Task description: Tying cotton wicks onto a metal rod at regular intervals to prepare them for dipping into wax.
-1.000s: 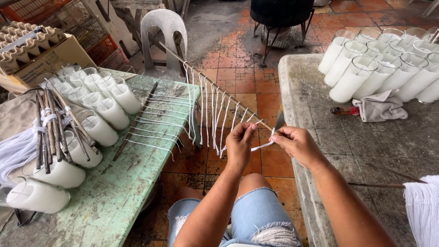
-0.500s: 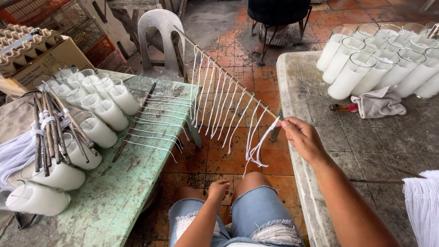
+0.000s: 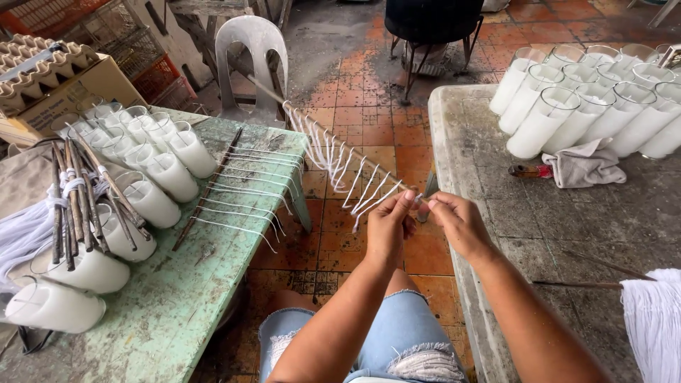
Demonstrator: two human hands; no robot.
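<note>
A thin wooden stick (image 3: 323, 132) with several white wicks (image 3: 340, 167) tied along it slants from the grey chair towards me. My right hand (image 3: 457, 223) pinches the stick's near end. My left hand (image 3: 390, 227) is up beside it, fingertips closed on the stick and the last wick. The wicks swing out to the left.
A green table (image 3: 177, 298) on the left carries another wick stick (image 3: 206, 195), glass candles (image 3: 152, 170) and a bundle of sticks (image 3: 78, 198). The grey table (image 3: 567, 220) on the right has glass candles (image 3: 589, 106), a cloth (image 3: 585, 167) and loose white wicks (image 3: 656, 319). A grey chair (image 3: 252, 64) stands behind.
My left hand rose from my lap back to the stick's near end. The stick dropped lower and the wicks swung sideways.
</note>
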